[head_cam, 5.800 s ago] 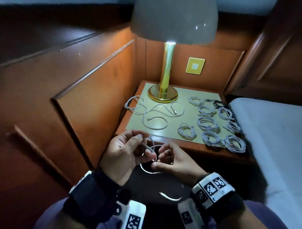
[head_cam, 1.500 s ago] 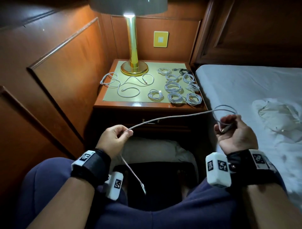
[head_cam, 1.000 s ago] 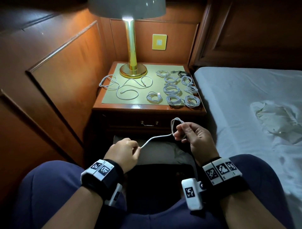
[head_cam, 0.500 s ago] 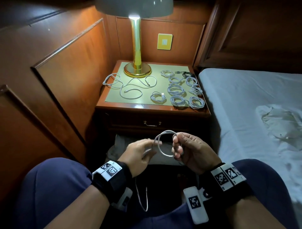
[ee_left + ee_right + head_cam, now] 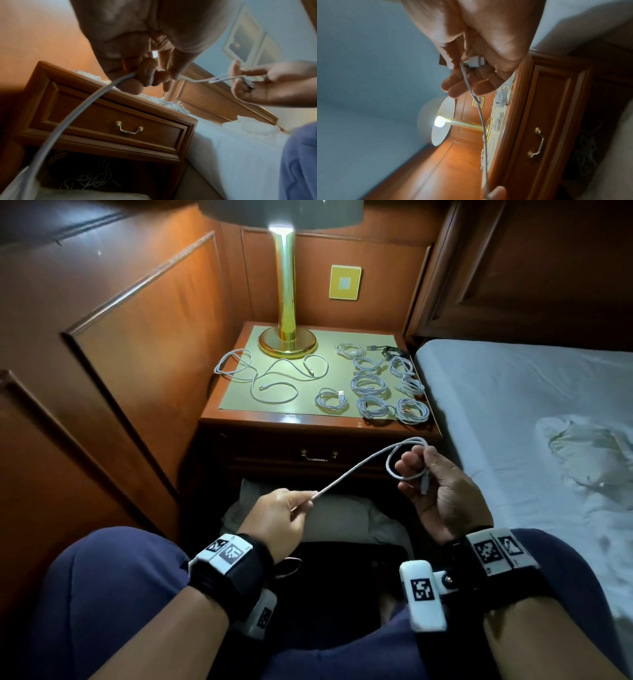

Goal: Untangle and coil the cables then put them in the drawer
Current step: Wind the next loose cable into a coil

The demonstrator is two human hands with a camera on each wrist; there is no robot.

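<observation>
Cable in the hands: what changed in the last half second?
The hands have drawn apart: the right hand went right and up, still holding the small loop and plug, and the left hand dropped back, pinching the cable, which now runs straight between them. The coils, the loose cable and the shut drawer stayed put.

A thin white cable [image 5: 356, 470] is pinched by the left hand [image 5: 277, 515]. Its looped end is held in the curled fingers [image 5: 409, 463] of the right hand [image 5: 435, 491], raised to the right.
</observation>
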